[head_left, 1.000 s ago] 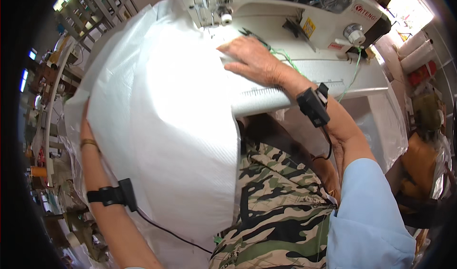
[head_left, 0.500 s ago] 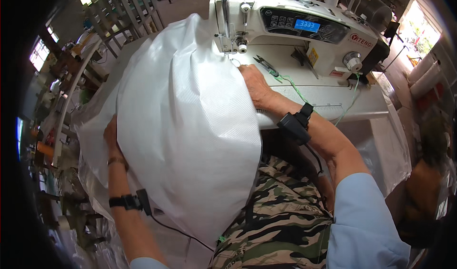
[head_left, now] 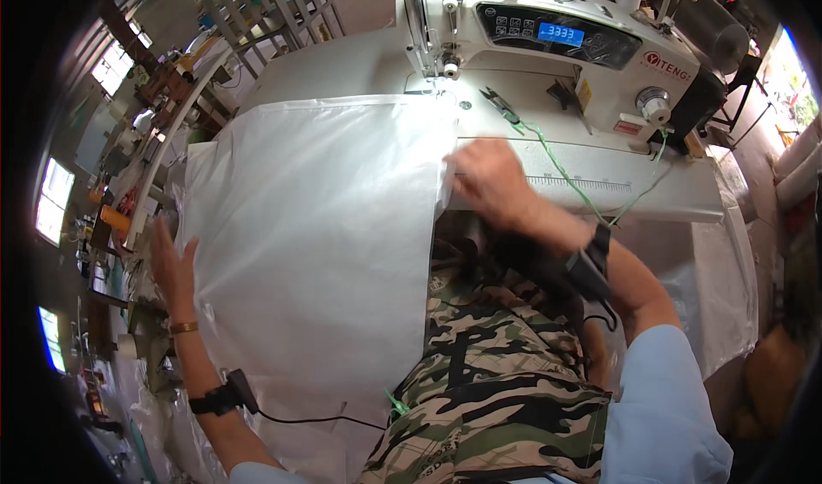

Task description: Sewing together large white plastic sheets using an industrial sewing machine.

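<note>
**Daylit workroom, crowded at its edges**

Beyond a pale, smooth worktop (head_left: 330, 73) stands a grey metal frame with upright slats (head_left: 274, 8). At the worktop's right sits a white industrial sewing machine (head_left: 548, 62) with a lit blue display, its lamp brightening the area around the needle.

A large, white, faintly glossy plastic-looking sheet (head_left: 317, 218) lies left of the person's camouflage-patterned lap covering (head_left: 505, 355), its upper right corner near the presser foot (whether it is under the foot, I cannot tell). The worktop probably carries the upper part's weight, which would explain why it lies fairly flat there.

The left hand (head_left: 175, 265) is beside the sheet's left edge, thumb apart from the fingers; contact is unclear. It seems placed to steady that side. The right hand (head_left: 495, 180), blurred, is at the right edge with fingers curled; whether they pinch the sheet cannot be told.

Dark-bladed thread snips (head_left: 502, 107) lie near the needle, apparently tethered by a bright green cord (head_left: 561, 174), presumably for easy reach.
</note>
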